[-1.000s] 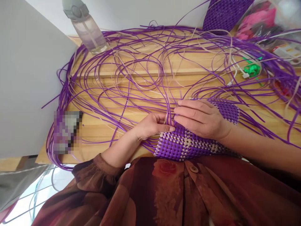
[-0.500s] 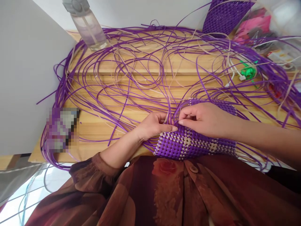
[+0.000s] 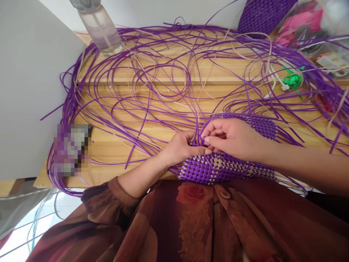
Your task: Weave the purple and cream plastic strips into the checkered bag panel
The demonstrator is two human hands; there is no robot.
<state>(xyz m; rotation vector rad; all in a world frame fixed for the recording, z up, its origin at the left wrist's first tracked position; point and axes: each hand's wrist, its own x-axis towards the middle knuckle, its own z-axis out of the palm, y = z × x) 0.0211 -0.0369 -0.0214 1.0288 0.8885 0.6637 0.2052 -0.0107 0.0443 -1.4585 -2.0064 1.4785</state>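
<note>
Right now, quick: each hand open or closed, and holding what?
Left hand: closed, grip on the edge of the woven piece, thumb on top.
Right hand: closed, fingertips pinching a purple strand at that edge.

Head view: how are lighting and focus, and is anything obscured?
Head view: soft, fairly even light on the wooden table; head view: a pixelated patch at left hides detail; head view: the bright area at lower left looks washed out; head view: the woven piece is reasonably sharp.

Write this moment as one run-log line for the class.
left hand: holding woven piece by its edge | right hand: pinching purple strand near that edge | bottle: back left
</note>
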